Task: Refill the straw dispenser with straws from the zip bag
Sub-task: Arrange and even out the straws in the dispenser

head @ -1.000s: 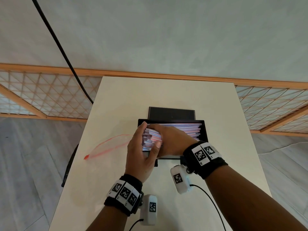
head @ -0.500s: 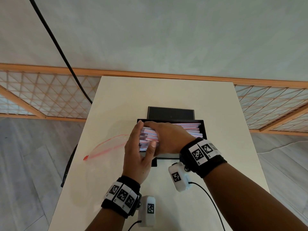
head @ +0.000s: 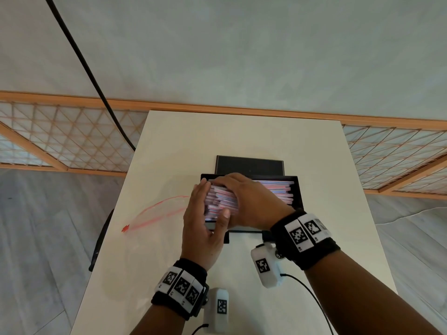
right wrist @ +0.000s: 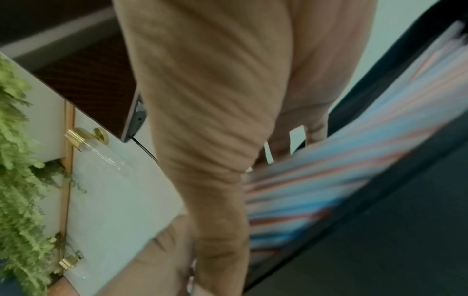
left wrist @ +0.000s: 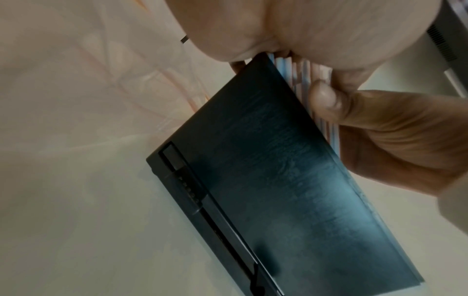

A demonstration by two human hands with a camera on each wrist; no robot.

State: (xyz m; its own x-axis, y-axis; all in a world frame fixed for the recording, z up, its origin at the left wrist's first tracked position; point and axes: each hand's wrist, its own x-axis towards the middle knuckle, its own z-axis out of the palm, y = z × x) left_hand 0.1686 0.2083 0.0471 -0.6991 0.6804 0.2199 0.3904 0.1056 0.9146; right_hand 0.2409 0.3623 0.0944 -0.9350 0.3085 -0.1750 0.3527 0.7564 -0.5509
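Here the black straw dispenser [head: 296, 189] sits open mid-table [head: 242, 136], packed with pink-and-blue straws [head: 222, 201]. The right hand [head: 251, 201] curls over the straw bundle's left end from above, while the left hand [head: 203, 223] presses flat, fingers straight, against the straw tips. The clear zip bag [head: 157, 211] lies flat just left of the dispenser.

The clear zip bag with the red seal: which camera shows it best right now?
The head view. The clear zip bag with the red seal lies flat on the cream table, left of the black straw dispenser, with its outline visible. The left wrist view shows only faint reddish lines of it. The right wrist view misses it.
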